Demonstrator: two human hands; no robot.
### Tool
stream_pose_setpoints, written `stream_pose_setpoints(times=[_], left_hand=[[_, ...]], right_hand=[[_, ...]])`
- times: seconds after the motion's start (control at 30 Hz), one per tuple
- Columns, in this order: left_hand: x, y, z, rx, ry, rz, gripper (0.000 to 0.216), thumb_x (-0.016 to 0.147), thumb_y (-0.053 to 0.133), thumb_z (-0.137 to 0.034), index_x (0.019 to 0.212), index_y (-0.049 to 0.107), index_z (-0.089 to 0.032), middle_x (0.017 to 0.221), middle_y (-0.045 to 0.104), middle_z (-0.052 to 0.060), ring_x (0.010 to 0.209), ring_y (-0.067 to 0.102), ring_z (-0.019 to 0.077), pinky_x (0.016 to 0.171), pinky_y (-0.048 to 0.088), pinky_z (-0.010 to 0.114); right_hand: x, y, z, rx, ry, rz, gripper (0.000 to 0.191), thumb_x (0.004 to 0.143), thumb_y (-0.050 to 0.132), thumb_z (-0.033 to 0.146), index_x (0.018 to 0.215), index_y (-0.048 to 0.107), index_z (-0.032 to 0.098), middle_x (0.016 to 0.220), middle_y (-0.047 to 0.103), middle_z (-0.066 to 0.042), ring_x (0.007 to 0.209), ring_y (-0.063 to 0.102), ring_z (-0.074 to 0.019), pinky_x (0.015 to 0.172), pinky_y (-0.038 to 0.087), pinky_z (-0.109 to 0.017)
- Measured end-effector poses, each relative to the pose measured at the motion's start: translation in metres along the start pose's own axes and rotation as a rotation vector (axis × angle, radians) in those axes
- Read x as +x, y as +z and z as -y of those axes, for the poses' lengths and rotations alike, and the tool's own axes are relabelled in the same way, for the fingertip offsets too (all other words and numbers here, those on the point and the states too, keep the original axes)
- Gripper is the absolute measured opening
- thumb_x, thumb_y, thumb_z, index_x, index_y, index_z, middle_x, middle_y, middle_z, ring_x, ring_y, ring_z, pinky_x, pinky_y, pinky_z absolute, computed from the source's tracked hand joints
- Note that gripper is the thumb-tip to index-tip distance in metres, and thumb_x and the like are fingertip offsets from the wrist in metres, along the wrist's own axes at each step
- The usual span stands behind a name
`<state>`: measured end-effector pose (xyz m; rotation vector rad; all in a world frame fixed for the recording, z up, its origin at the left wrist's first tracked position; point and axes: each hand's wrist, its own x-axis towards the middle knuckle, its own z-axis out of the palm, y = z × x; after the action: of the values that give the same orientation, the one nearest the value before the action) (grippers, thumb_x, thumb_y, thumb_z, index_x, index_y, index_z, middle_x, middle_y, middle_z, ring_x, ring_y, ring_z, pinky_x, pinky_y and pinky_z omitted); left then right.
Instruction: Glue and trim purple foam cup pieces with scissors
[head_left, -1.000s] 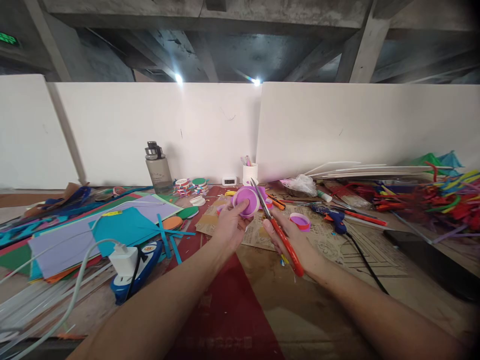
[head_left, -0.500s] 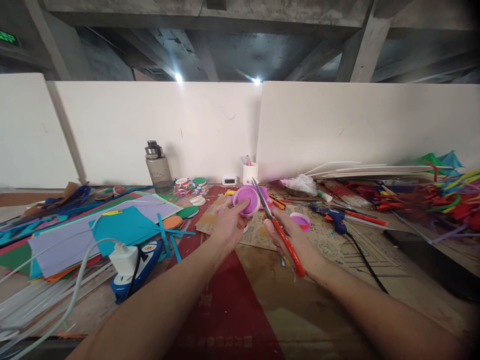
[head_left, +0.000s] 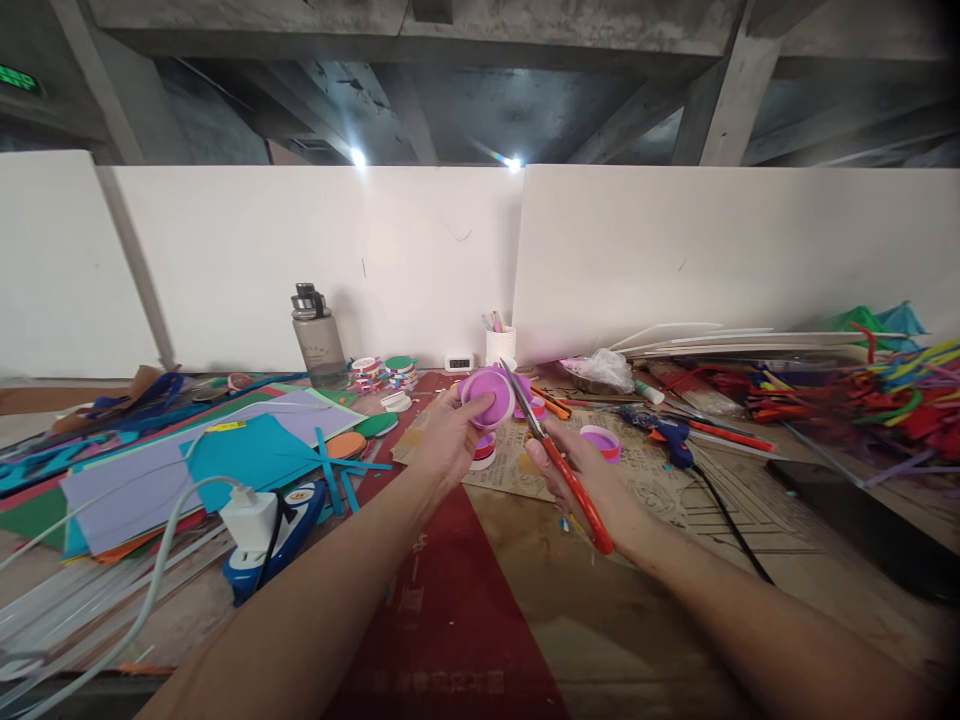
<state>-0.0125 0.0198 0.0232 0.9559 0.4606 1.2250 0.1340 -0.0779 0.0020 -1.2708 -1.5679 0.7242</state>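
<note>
My left hand [head_left: 444, 440] grips a round purple foam piece [head_left: 488, 396] and holds it up above the table. My right hand [head_left: 576, 478] is closed on red-handled scissors [head_left: 551, 452]. Their blades point up and touch the right edge of the purple piece. Below the piece, a small pink and red ring [head_left: 484, 449] lies on the printed paper. A second purple and red ring [head_left: 601, 442] sits to the right of the scissors.
Coloured foam sheets [head_left: 225, 455] lie at the left with a white plug and blue power strip [head_left: 266, 525]. A grey water bottle [head_left: 317, 337], stacked rings [head_left: 384, 373] and a white cup [head_left: 500, 345] stand at the back. A blue glue gun [head_left: 673, 439] and coloured strips [head_left: 862, 395] fill the right.
My left hand has turned and lifted the purple piece slightly, which uncovers the small ring under it. The scissors stay at the piece's right edge.
</note>
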Motion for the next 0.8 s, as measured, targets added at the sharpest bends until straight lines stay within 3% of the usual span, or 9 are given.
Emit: stream_pose_setpoints(times=[0.17,0.37,0.8], left_hand=[[0.002,-0.0035,0.0007,0.021,-0.019,0.024,0.035,0.06,0.088,-0.022,0.09,0.071,-0.017,0.077,0.069,-0.001,0.066,0.06,0.0093,0.065,0.05,0.022],[0.0001,-0.0019,0.0015,0.039,-0.028,0.084,0.043,0.057,0.091,-0.025,0.095,0.071,-0.016,0.085,0.071,0.003,0.076,0.065,0.0133,0.07,0.052,0.025],[-0.0022,-0.0005,-0.0028,0.05,-0.048,0.103,0.038,0.057,0.091,-0.023,0.089,0.07,-0.017,0.075,0.07,0.002,0.061,0.061,0.0117,0.051,0.045,0.021]], right_hand=[[-0.0005,0.0009,0.0011,-0.014,0.014,-0.005,0.033,0.09,0.057,0.055,0.087,0.046,0.024,0.062,0.032,0.009,0.048,0.031,-0.009,0.046,0.029,-0.024],[-0.0008,0.0019,-0.0007,0.0,0.022,-0.03,0.031,0.09,0.056,0.053,0.095,0.049,0.023,0.069,0.038,0.006,0.054,0.036,-0.0099,0.049,0.034,-0.023],[-0.0017,0.001,0.0008,0.023,-0.002,-0.021,0.033,0.091,0.055,0.056,0.089,0.047,0.024,0.063,0.031,0.008,0.049,0.03,-0.0091,0.044,0.027,-0.023]])
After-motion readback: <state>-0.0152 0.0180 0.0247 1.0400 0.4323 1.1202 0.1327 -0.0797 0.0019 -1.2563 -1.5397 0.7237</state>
